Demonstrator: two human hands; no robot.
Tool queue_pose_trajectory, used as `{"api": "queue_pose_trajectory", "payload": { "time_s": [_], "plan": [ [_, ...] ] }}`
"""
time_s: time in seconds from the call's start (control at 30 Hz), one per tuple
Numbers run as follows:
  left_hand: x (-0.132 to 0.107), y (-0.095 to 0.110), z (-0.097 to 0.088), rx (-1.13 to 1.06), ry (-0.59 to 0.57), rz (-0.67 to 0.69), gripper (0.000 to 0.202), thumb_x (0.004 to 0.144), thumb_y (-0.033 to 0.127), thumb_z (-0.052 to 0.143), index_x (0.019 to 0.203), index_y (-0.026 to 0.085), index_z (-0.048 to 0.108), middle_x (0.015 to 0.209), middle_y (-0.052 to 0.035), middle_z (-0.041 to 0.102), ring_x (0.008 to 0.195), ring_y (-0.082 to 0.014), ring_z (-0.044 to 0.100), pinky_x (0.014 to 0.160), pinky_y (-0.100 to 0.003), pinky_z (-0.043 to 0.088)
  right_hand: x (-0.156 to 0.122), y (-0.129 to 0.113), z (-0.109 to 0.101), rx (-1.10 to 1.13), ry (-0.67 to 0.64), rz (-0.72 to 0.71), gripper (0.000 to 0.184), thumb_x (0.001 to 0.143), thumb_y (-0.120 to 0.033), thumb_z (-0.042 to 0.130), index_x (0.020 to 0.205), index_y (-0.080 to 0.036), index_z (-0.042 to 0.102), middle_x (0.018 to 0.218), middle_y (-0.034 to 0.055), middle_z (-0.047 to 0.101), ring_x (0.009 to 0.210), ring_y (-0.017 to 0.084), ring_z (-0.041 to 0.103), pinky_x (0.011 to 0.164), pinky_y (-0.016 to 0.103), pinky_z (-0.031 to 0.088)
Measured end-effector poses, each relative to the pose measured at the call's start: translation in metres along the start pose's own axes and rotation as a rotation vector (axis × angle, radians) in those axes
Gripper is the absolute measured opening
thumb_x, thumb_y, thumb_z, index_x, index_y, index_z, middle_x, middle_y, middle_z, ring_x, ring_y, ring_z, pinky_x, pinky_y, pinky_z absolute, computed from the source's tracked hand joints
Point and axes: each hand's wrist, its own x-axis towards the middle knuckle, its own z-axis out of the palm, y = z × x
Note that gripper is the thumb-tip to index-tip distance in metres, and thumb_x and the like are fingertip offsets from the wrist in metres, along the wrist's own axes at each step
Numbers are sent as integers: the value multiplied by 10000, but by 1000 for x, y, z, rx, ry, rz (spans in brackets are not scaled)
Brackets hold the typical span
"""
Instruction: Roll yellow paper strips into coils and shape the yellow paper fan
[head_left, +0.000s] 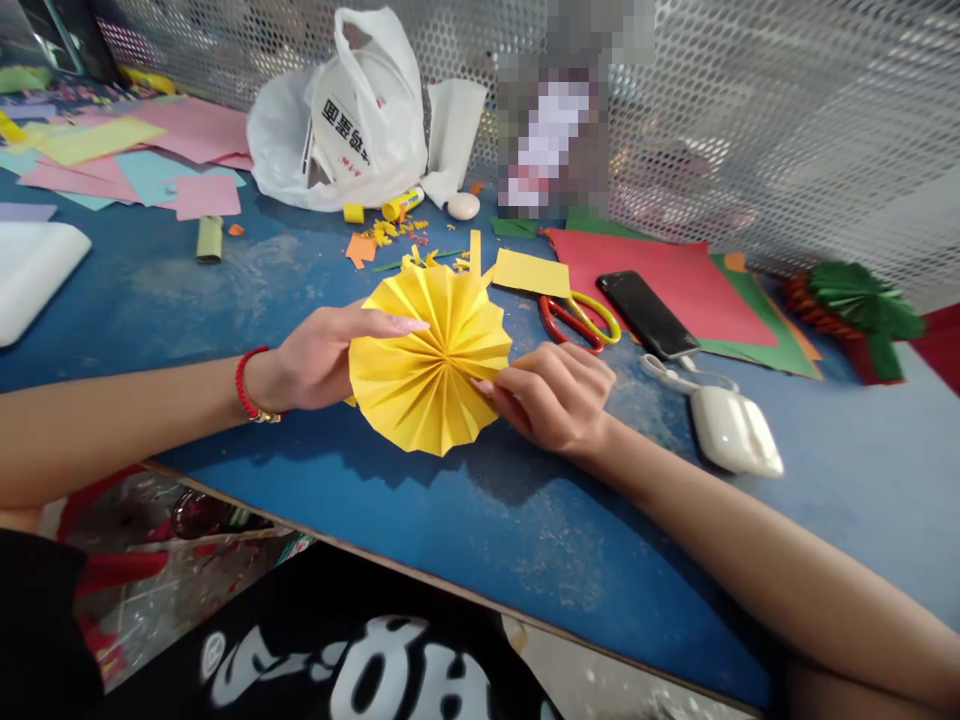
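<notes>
Between my hands, above the blue table, is a round yellow pleated paper rosette (435,400), its folds fanning out from the centre. My left hand (319,350) grips its left side, thumb on the front face and the other fingers hidden behind. On the right edge, my right hand (551,395) pinches the folds between thumb and fingers. Just beyond the rosette lie a yellow paper rectangle (532,272) and scissors (581,318) with red and yellow handles, their blades hidden under that rectangle. Yellow paper scraps (390,232) are scattered behind, near a yellow glue stick (403,204).
Across the blue table (465,530) are a white plastic bag (289,140), pink paper sheets (195,130), red paper (645,280), a black phone (649,313), a white charger (735,430) with cable and a green-and-red paper decoration (855,300). A perforated metal panel (750,120) stands behind.
</notes>
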Motion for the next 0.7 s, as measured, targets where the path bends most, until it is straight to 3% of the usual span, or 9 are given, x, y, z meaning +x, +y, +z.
{"api": "queue_pose_trajectory", "payload": {
  "time_s": [0.07, 0.17, 0.33, 0.47, 0.57, 0.7],
  "plan": [
    [-1, -3, -3, -19, -45, -22, 162, 796, 381, 700, 919, 310, 779, 979, -12, 771, 1066, -324, 686, 891, -513, 588, 0, -1, 0, 6, -11, -34, 206, 914, -261, 666, 750, -205, 554, 605, -32, 570, 548, 112, 454, 510, 293, 261],
    [-3, 1, -1, -77, -101, -26, 190, 861, 325, 644, 957, 233, 779, 988, -48, 773, 1040, -296, 703, 920, -477, 591, -1, -1, -2, 36, -28, -56, 160, 897, -244, 692, 782, -194, 593, 614, -26, 578, 567, 119, 461, 524, 303, 255],
    [-4, 12, 12, -139, -197, 40, 434, 888, 101, 525, 1311, 147, 613, 1281, -97, 676, 1289, -275, 575, 1054, -408, 528, -4, 1, -1, 107, -18, -2, 96, 903, -265, 683, 929, -198, 619, 708, -12, 625, 623, 132, 498, 549, 297, 292],
    [-2, 12, 9, -168, -205, 58, 468, 917, 83, 507, 1378, 154, 538, 1427, -76, 574, 1343, -230, 528, 1077, -311, 505, -6, 0, 3, 135, 41, 75, 217, 886, -288, 696, 1059, -201, 598, 801, 19, 641, 689, 159, 534, 591, 296, 396],
    [-3, 12, 7, -118, -192, 29, 506, 921, 81, 520, 1417, 177, 493, 1491, -60, 509, 1352, -228, 519, 1078, -315, 505, -5, -1, 4, 192, 43, 161, 363, 882, -290, 694, 1204, -206, 549, 922, 61, 652, 772, 188, 574, 673, 324, 489],
    [-3, 14, 10, -68, -210, -13, 531, 922, 92, 498, 1443, 195, 471, 1422, -88, 578, 1245, -247, 616, 978, -333, 567, -2, -4, 4, 322, -21, 246, 462, 917, -272, 636, 1341, -257, 452, 1096, 89, 646, 956, 231, 632, 786, 384, 550]
  ]
}}
